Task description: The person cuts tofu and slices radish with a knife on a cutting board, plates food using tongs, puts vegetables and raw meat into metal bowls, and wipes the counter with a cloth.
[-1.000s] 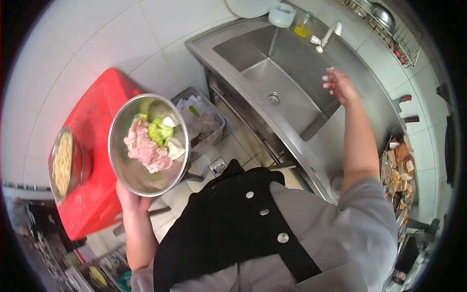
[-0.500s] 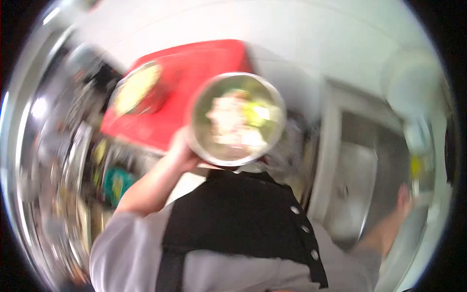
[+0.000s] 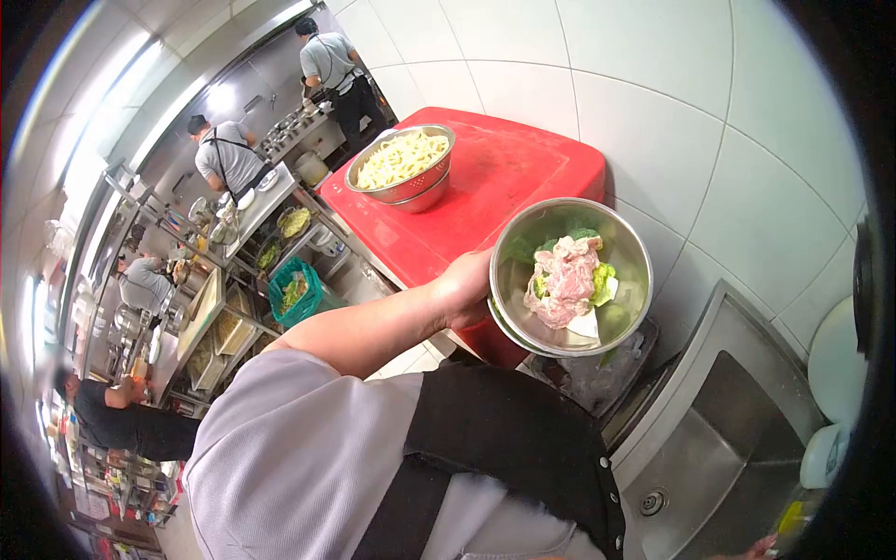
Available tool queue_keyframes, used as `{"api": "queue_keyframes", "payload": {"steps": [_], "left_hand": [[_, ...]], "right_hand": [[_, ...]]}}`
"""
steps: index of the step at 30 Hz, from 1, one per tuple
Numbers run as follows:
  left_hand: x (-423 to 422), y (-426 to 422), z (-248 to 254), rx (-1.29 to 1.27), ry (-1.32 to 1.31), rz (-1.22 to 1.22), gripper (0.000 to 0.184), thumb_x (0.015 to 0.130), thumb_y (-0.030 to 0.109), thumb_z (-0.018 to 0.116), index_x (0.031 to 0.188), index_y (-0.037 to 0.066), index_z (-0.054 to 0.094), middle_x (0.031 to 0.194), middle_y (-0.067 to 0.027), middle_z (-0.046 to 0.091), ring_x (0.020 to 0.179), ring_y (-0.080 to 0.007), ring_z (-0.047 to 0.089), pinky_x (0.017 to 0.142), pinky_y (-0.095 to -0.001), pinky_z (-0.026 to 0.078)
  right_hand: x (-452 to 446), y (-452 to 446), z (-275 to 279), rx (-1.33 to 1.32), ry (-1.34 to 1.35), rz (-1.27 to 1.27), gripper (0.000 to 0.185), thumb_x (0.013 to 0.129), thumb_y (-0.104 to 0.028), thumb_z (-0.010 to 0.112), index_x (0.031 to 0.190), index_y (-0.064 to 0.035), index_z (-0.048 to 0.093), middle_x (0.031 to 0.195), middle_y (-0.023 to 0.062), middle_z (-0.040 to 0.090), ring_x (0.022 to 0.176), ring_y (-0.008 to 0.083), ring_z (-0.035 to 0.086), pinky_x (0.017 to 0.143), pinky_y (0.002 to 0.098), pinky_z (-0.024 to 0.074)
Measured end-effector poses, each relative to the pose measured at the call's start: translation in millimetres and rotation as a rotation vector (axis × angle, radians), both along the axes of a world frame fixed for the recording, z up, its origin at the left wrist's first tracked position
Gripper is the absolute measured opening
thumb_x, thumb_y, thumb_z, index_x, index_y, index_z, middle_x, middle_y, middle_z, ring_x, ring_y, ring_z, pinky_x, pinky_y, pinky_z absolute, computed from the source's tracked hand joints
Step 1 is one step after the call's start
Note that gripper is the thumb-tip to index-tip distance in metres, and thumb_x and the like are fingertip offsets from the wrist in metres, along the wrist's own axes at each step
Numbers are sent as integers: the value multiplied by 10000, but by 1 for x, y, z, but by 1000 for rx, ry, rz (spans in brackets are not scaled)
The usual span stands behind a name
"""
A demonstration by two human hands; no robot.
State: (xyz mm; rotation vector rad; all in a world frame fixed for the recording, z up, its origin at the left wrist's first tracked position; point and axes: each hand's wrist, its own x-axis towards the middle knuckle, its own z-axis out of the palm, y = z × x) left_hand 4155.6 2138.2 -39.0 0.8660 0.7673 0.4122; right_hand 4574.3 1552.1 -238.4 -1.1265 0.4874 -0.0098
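A round steel bowl (image 3: 637, 247) is gripped at its left side by my left hand (image 3: 467, 287), with the fingers partly hidden behind it. Inside lie pale pink, creamy-looking pieces (image 3: 564, 283) on green leaves (image 3: 605, 280), with a white piece by the edge. A second rim shows under the bowl's lower left side. My right hand (image 3: 763, 545) barely shows at the bottom right, over the sink's side and near a yellow object (image 3: 793, 518); its fingers are too blurred to read.
A steel colander (image 3: 411, 187) of pale yellow strips stands on a red plastic surface (image 3: 523, 159). The sink (image 3: 691, 467) lies at right, beside white containers (image 3: 826, 457). A green-lined bin (image 3: 303, 289) and several co-workers (image 3: 229, 159) are at left. Tiled wall rises behind.
My view has swung and sharpened, bringing the kitchen and co-workers into sight at left. The bowl, still in my left hand, appears farther right. My right hand has dropped toward the bottom edge.
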Motion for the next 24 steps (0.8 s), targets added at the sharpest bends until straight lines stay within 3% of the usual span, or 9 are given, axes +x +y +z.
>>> {"api": "queue_keyframes", "payload": {"steps": [5,11,12,16,17,19,21,22,24], "left_hand": [[3,4,-4,13,10,-26,543,1059,380,338,1374,-43,468,1384,-214,534,1217,-315,565,1079,-457,428],[2,12,-24,28,42,-14,513,1057,368,353,1345,-30,502,1339,-213,570,1172,-310,593,1048,-454,455],[-1,21,-33,17,21,23,502,1033,430,447,1240,1,606,1191,-150,663,1002,-249,663,858,-418,548],[2,16,-23,55,-5,-18,550,1040,478,382,1249,15,593,1172,-126,666,982,-245,660,784,-434,563],[7,19,-28,93,-7,26,574,1038,500,363,1237,14,594,1134,-137,675,900,-243,680,701,-444,583],[7,26,-25,69,52,22,502,1046,397,437,1263,-34,577,1190,-163,657,1011,-246,651,879,-394,536],[2,24,-14,84,60,-8,495,1035,420,459,1187,-22,622,1054,-127,692,850,-210,667,700,-358,554],[-1,18,-3,72,40,21,490,1025,439,470,1122,-9,643,943,-107,694,704,-189,656,548,-342,529],[-2,22,-10,62,24,30,492,1024,447,466,1109,-3,644,922,-112,692,668,-190,652,515,-346,521]], "right_hand": [[-11,5,2,-33,-6,12,511,1021,-318,360,1357,37,213,1377,223,280,1257,319,286,1021,435,255],[-23,35,9,-39,-12,73,449,1008,-288,379,1301,24,243,1307,205,313,1181,305,319,954,420,274],[-26,48,12,-39,-11,92,439,1006,-283,382,1291,22,248,1295,203,319,1168,302,324,943,417,277],[-41,79,21,-48,4,156,398,998,-263,394,1254,14,268,1249,191,341,1117,293,346,898,407,289],[-44,90,25,-53,-3,172,388,996,-258,397,1244,12,273,1238,188,346,1104,291,351,887,404,292],[-50,110,36,-67,-13,209,367,992,-249,403,1226,8,283,1214,183,357,1079,286,362,864,399,298],[-57,124,43,-84,-16,236,347,988,-239,410,1207,3,293,1191,177,368,1054,281,373,842,394,305],[-59,134,49,-89,-24,257,337,985,-234,413,1198,1,298,1180,174,373,1041,279,379,831,391,308],[-62,148,58,-109,-32,286,316,981,-224,419,1179,-3,308,1157,168,384,1015,274,390,808,386,314]]}}
